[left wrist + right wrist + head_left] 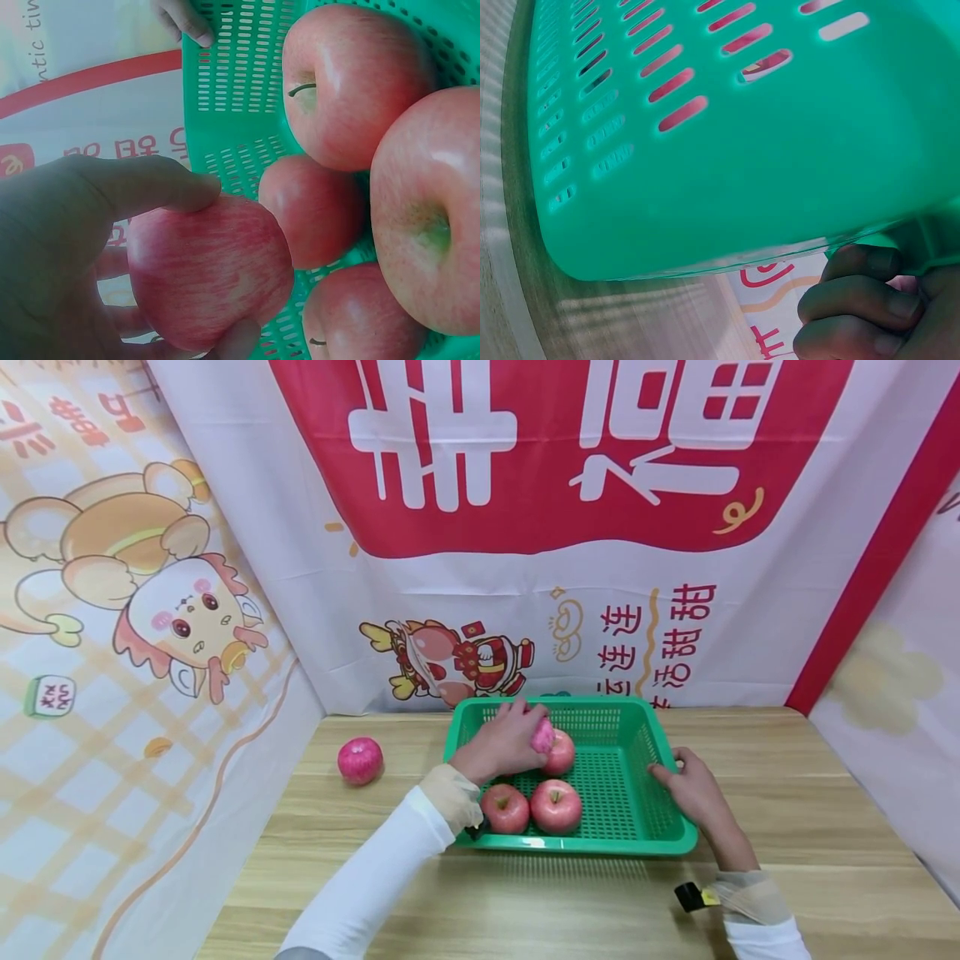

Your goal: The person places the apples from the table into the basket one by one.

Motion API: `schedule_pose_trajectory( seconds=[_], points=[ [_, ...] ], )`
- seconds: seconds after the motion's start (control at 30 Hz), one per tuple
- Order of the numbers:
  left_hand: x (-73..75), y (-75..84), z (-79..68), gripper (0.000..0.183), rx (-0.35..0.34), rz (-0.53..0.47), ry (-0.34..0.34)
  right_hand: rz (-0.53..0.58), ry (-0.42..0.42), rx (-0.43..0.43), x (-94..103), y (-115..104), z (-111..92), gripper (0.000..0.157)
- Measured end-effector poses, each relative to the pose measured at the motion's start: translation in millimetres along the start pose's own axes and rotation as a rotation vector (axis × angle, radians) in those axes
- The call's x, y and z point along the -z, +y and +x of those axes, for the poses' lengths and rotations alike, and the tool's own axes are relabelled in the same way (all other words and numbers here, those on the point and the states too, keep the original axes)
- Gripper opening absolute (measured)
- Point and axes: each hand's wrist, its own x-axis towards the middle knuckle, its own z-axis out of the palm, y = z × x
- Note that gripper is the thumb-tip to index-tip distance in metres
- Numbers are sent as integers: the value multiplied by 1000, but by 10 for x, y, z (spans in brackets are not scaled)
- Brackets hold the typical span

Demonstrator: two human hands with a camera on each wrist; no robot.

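My left hand (506, 745) grips a pinkish-red apple (210, 274) over the left part of a green plastic basket (570, 843). Thumb and fingers wrap its sides in the left wrist view. Several red apples sit in the basket, among them two near its front rim, a left one (505, 810) and a right one (557, 807). Another apple (559, 754) lies just beyond the held one, and the left hand partly hides what is beneath. On the basket's right side, my right hand (696, 789) holds the rim, its fingers curled beneath the edge in the right wrist view.
A bright pink apple (360, 761) stands on the wooden table (337, 860), left of the basket. Behind the table hangs a printed white and red cloth (480, 585), close to the basket's far rim. Another printed cloth (247, 735) borders the left side.
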Motion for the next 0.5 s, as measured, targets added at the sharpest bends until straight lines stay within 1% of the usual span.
schedule_pose_trajectory(
  seconds=[0.27, 0.5],
  points=[
    [-47, 76, 81, 70, 11, 40, 2, -9, 9, 2, -9, -4, -1, 49],
    [-70, 111, 137, 71, 3, 61, 11, -20, 16, 3, -7, -18, -8, 47]
  ],
)
